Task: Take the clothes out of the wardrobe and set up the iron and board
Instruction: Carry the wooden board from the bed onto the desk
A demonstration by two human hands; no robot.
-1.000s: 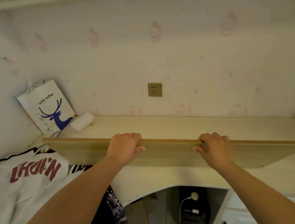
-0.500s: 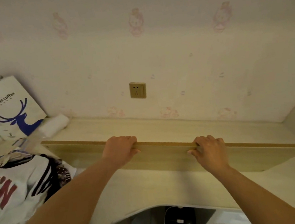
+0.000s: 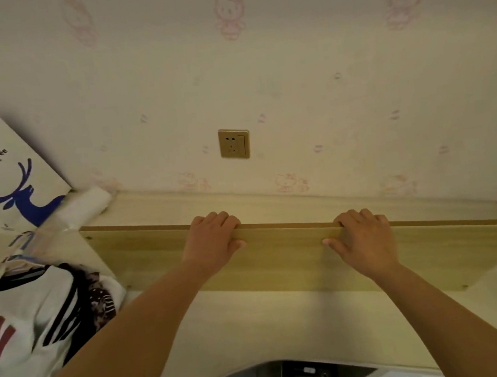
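The wall [image 3: 322, 85] in front of us is pale with faint pink cartoon cats, and a gold socket [image 3: 234, 143] sits low on it. Under it runs a light wooden table [image 3: 258, 328] with a curved near edge. We hold a long wooden board [image 3: 281, 262] up on its long edge, across the table. Our left hand [image 3: 212, 245] and right hand [image 3: 364, 238] both curl over its top edge, fingers on the far side and thumbs on the near side. We think two hands keep it from tipping over, and it may lie flat for ironing. The socket is close, which looks handy for an iron, but we see no iron. The clothes [image 3: 22, 316] lie in a pile at the left, out of the way. A paper bag [image 3: 4, 174] leans in the far left corner.
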